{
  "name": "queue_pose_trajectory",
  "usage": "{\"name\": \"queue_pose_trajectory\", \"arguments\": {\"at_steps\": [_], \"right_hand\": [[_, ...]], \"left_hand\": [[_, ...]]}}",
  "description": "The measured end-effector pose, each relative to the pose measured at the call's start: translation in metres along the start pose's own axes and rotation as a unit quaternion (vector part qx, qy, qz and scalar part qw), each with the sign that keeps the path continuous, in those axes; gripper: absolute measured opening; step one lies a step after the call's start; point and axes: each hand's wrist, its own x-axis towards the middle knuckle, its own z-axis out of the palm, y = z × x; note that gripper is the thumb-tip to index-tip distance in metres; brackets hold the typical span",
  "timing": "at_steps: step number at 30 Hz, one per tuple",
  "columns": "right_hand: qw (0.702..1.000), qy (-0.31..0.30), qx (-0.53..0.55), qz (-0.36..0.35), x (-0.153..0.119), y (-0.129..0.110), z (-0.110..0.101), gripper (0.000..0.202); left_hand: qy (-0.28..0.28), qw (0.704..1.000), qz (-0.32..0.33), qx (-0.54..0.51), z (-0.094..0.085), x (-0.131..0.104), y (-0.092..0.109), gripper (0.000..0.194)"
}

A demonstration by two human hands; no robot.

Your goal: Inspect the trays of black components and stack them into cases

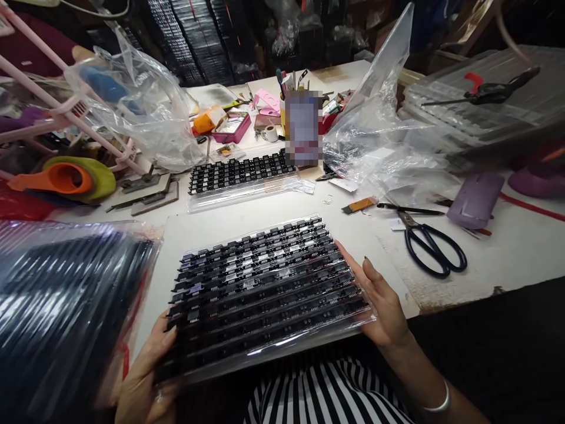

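Observation:
A clear plastic tray [265, 288] filled with rows of small black parts is held between both hands over the table's front edge. My left hand [148, 365] grips its lower left side, thumb on the edge. My right hand [382, 300] holds the right side, with the palm and fingers partly under the tray. A second tray of black parts [238, 174] lies farther back on the white table.
Plastic-wrapped black trays [66, 294] are stacked at left. Dark-handled scissors [435, 247], a purple object [474, 200] and a black pen [410, 209] lie at right. Clear plastic bags [388, 159], a pink rack [66, 112] and a pink box [233, 129] stand farther back.

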Motion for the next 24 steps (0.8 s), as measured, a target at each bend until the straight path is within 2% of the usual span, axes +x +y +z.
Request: {"name": "queue_pose_trajectory", "arguments": {"at_steps": [6, 13, 17, 24], "right_hand": [[1.000, 0.009, 0.003, -0.001, -0.0005, 0.0008, -0.0002, 0.055], [1.000, 0.014, 0.017, 0.002, -0.0012, 0.0015, -0.0010, 0.056], [0.999, 0.026, 0.018, 0.006, -0.0025, 0.0035, -0.0032, 0.056], [0.996, 0.085, 0.003, 0.009, -0.0030, 0.0032, 0.0010, 0.057]], "left_hand": [[-0.059, 0.998, -0.022, 0.003, 0.0033, -0.0009, 0.0032, 0.049], [-0.044, 0.999, -0.008, 0.002, 0.0082, -0.0036, 0.0008, 0.055], [-0.064, 0.998, -0.006, -0.002, 0.0081, -0.0049, -0.0019, 0.055], [-0.093, 0.993, -0.026, -0.061, 0.0090, -0.0060, 0.0002, 0.047]]}}
